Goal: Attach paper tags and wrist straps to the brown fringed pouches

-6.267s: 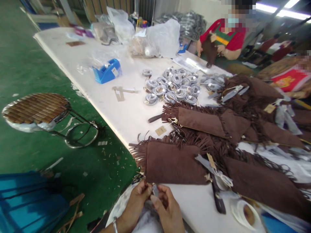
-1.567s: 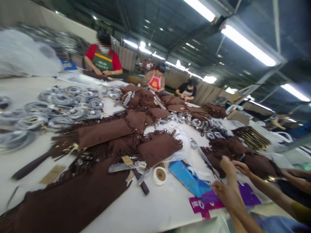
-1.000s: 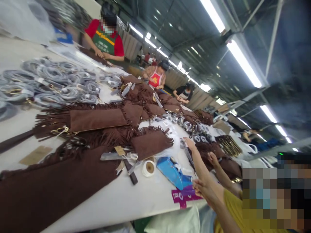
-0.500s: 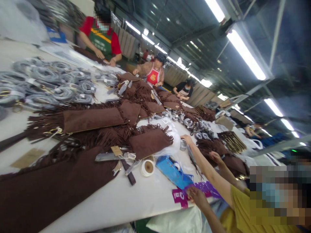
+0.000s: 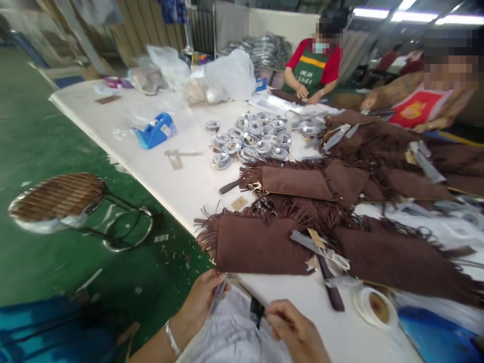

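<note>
At the table's near edge, my left hand (image 5: pixel 202 300), with a silvery bracelet on the wrist, pinches the edge of a clear plastic bag (image 5: pixel 234 327). My right hand (image 5: pixel 297 327) is closed, its fingertips on the bag's other side beside a small dark patch. The bag hangs between both hands and looks whitish and wrinkled; its contents are too blurred to tell. Just beyond my left hand lies a brown fringed bag (image 5: pixel 260 244), with a tan paper tag (image 5: pixel 316 238) and a dark strap end (image 5: pixel 330 285) at its right side.
More brown fringed bags (image 5: pixel 408 252) lie to the right. A tape roll (image 5: pixel 376 307) sits near a blue packet (image 5: pixel 434 333). Coiled grey straps (image 5: pixel 257 133) are heaped mid-table, left of them a blue tape dispenser (image 5: pixel 156 132). A stool (image 5: pixel 56 199) stands left. Co-workers work across the table.
The view has swung left and levelled out. My two hands and the plastic bag have come into view, and the nearby co-worker in yellow has left it.
</note>
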The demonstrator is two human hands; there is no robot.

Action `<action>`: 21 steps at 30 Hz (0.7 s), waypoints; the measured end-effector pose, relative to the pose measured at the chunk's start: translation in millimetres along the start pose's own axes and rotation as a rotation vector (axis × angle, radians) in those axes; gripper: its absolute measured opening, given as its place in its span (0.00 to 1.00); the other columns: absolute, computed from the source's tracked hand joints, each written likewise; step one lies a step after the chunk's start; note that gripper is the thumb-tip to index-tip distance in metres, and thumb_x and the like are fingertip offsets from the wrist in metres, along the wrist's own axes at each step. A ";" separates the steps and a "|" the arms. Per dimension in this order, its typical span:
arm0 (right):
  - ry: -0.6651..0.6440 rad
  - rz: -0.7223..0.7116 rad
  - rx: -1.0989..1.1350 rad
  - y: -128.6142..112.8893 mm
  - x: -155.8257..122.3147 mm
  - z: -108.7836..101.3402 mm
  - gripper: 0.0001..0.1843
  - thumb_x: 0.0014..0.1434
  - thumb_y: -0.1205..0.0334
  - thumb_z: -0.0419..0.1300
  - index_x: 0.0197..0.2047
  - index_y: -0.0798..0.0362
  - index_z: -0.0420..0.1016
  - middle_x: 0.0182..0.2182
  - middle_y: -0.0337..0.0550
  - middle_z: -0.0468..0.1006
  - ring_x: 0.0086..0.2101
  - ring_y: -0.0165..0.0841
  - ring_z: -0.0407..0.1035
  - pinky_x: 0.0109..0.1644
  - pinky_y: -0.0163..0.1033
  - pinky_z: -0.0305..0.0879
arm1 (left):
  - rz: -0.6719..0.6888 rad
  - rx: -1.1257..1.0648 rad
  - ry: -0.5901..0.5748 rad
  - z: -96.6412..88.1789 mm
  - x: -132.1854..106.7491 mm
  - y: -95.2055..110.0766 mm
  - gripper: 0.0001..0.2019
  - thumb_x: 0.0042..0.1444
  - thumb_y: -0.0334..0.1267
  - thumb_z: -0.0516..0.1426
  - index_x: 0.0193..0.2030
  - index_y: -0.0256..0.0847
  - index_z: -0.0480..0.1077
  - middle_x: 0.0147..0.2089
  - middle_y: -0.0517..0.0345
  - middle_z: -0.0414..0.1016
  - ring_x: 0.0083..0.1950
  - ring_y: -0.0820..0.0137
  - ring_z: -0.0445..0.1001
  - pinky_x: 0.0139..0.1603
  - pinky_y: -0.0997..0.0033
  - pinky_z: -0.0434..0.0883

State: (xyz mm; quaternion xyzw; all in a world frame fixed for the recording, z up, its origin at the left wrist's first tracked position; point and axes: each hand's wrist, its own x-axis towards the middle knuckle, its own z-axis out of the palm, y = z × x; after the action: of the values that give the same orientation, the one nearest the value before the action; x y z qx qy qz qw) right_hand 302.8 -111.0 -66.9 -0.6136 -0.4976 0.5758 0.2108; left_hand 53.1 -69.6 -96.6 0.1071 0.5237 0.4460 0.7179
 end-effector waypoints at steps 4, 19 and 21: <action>-0.075 -0.137 0.033 -50.7 57.1 67.8 0.07 0.57 0.57 0.55 0.34 0.49 0.72 0.25 0.36 0.74 0.26 0.31 0.65 0.28 0.34 0.60 | 0.029 -0.073 -0.080 -2.2 0.6 -3.9 0.07 0.49 0.37 0.63 0.29 0.37 0.70 0.26 0.57 0.73 0.27 0.71 0.69 0.30 0.74 0.64; 0.011 -0.302 -0.553 -65.3 76.8 96.9 0.11 0.65 0.65 0.49 0.37 0.50 0.72 0.30 0.36 0.77 0.30 0.30 0.71 0.35 0.32 0.57 | 0.153 -0.029 -0.026 -17.8 6.4 -14.2 0.08 0.52 0.40 0.62 0.31 0.39 0.67 0.29 0.60 0.70 0.32 0.70 0.67 0.35 0.73 0.63; 0.032 -0.330 -0.663 -66.4 77.1 98.9 0.11 0.65 0.67 0.49 0.37 0.50 0.71 0.30 0.36 0.77 0.30 0.31 0.71 0.34 0.33 0.57 | 0.164 -0.030 -0.033 -17.6 5.1 -13.7 0.08 0.54 0.39 0.61 0.31 0.39 0.67 0.29 0.60 0.70 0.32 0.70 0.67 0.36 0.73 0.63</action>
State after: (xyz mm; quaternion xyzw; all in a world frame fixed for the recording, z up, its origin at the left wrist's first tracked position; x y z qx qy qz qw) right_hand 175.5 -48.6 -74.5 -0.5690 -0.7459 0.3319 0.0983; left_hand 45.6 -79.2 -115.9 0.1461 0.4945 0.5093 0.6890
